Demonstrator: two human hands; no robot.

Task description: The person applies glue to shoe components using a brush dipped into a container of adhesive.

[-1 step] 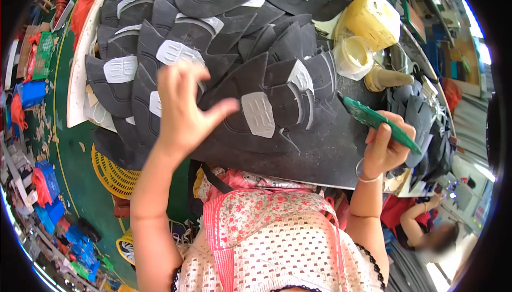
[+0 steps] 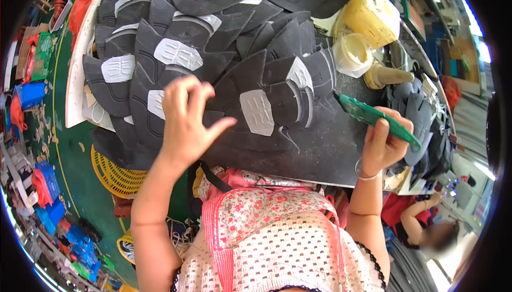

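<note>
Overlapping black shoe-upper pieces [image 2: 232, 108], many bearing grey-white ribbed patches, cover much of the dark tabletop [image 2: 320, 150]. Over the near left of them hovers my left hand [image 2: 186, 121], its fingers spread and curved with nothing between them. The thumb points right, beside the grey patch [image 2: 256, 112] of the nearest piece. My right hand [image 2: 385, 142], above the table's right side, is closed round a long green tool [image 2: 378, 120] with a dark tip pointing up and left. Whether that tip is a brush or a blade cannot be made out.
At the back right stand a yellow plastic jug [image 2: 372, 17], a translucent tub [image 2: 352, 54] and a beige tapered object [image 2: 392, 76]. More dark pieces [image 2: 418, 116] are stacked beyond. A yellow basket [image 2: 117, 174] sits below the table's left edge. Another person [image 2: 418, 220] is at lower right.
My left hand has shifted slightly down, its fingers a little more curled. The green tool has moved slightly left in my right hand's grip. The shoe-upper pieces stay in place.
</note>
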